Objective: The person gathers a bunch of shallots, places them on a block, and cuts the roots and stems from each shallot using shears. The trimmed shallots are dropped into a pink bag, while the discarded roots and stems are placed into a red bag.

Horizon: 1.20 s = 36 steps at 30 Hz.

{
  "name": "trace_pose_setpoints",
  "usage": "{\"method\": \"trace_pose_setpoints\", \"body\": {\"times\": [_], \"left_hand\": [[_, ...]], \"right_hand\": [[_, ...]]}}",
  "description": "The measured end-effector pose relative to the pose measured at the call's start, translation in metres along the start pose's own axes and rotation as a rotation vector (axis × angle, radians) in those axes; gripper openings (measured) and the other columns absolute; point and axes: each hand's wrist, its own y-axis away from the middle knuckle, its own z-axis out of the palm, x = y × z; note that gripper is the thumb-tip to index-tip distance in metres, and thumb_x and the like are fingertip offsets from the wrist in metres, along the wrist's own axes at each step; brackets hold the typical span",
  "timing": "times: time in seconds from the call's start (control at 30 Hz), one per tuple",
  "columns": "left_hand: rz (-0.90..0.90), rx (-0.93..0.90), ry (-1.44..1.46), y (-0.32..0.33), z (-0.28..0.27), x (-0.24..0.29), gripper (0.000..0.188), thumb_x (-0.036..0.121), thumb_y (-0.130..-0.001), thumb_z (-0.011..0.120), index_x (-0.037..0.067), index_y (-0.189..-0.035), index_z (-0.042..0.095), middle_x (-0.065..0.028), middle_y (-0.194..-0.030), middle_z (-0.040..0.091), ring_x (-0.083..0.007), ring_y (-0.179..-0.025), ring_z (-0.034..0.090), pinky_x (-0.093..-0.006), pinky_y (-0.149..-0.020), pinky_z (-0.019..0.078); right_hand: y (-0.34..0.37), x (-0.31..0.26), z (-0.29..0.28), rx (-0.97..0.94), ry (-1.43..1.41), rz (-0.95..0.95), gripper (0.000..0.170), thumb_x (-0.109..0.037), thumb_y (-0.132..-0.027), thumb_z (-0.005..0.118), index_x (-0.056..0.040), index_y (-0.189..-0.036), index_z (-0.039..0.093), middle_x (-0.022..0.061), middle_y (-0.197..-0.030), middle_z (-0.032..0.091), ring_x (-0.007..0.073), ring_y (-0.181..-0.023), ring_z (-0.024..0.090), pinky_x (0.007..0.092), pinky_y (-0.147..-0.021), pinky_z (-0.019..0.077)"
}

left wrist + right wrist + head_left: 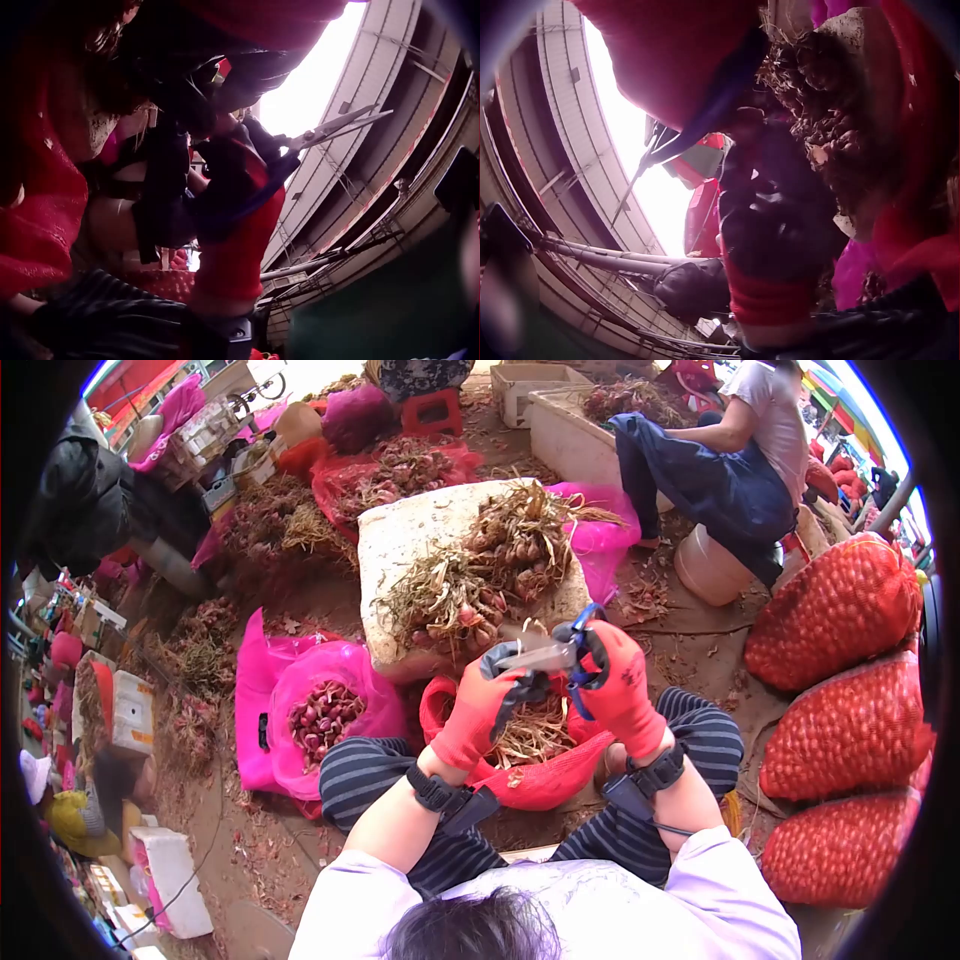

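Both hands wear red gloves with dark palms. Blue-handled scissors (pixel 578 650) are gripped in the right hand (pixel 622 685), their blades pointing left over the left hand. In the left wrist view the scissors' blades (pixel 341 127) stand apart beyond the right hand (pixel 236 217). The left hand (pixel 482 705) is raised with bent fingers just left of the blades; whether it holds anything cannot be told. Its dark palm side (pixel 772 202) fills the middle of the right wrist view. Below the hands, a red bag (pixel 530 788) holds dry trimmed stalks. Bunches of shallots (pixel 465 610) lie on a white board (pixel 400 530).
On the left, a pink bag (pixel 262 710) holds loose shallots (pixel 325 718). Full red net sacks (pixel 845 745) are stacked at the right. Another person (pixel 740 470) sits at the upper right beside a white bucket (pixel 708 565). Foam boxes (pixel 175 880) stand at the far left.
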Motion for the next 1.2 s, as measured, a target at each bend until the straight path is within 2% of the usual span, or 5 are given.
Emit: {"method": "trace_pose_setpoints", "body": {"times": [0.4,0.5,0.87,1.0,1.2], "left_hand": [[0.004,-0.037,0.228,-0.002,0.013,-0.013,0.017,0.008,-0.091,0.053,0.006,-0.107,0.057,-0.0066,-0.097,0.062,-0.0146,-0.083,0.061,-0.0277,-0.074,0.0522],[-0.097,-0.087,0.482,-0.004,0.005,-0.017,0.016,0.01,-0.094,0.047,0.004,-0.107,0.056,-0.0061,-0.095,0.061,-0.0154,-0.082,0.061,-0.0247,-0.068,0.0541],[0.012,-0.103,0.382,-0.007,0.001,-0.02,0.021,0.009,-0.091,0.055,0.01,-0.112,0.058,-0.0017,-0.105,0.063,-0.0121,-0.093,0.06,-0.0246,-0.077,0.0501],[0.075,-0.164,0.336,-0.005,0.006,-0.012,0.025,0.012,-0.092,0.053,0.011,-0.117,0.055,-0.001,-0.112,0.061,-0.0125,-0.097,0.059,-0.0243,-0.08,0.0486],[-0.041,-0.218,0.663,-0.008,-0.003,-0.007,0.021,0.006,-0.092,0.052,0.004,-0.112,0.056,-0.0077,-0.106,0.061,-0.0167,-0.093,0.061,-0.0282,-0.084,0.0511]], "right_hand": [[0.01,0.006,0.029,0.22,-0.077,0.106,0.023,-0.006,-0.071,0.067,-0.0055,-0.088,0.052,0.015,-0.078,0.057,0.0385,-0.072,0.056,0.0419,-0.062,0.0453],[0.01,0.007,0.034,0.326,-0.017,0.023,0.019,-0.001,-0.068,0.071,-0.0065,-0.083,0.061,0.0059,-0.075,0.061,0.0214,-0.068,0.062,0.0325,-0.062,0.0484],[0.004,-0.004,0.025,0.214,-0.168,0.201,0.018,-0.011,-0.077,0.065,-0.006,-0.09,0.054,0.0161,-0.079,0.058,0.038,-0.075,0.057,0.0395,-0.064,0.0462],[0.008,0.013,0.03,0.157,-0.478,0.506,0.018,-0.006,-0.079,0.065,-0.002,-0.094,0.057,0.0021,-0.08,0.062,0.0089,-0.071,0.055,0.0256,-0.066,0.0465],[-0.002,0.008,0.022,0.14,-0.799,0.462,0.023,-0.003,-0.077,0.069,-0.0012,-0.097,0.057,0.0032,-0.083,0.062,0.0094,-0.076,0.057,0.0231,-0.069,0.0471]]}}
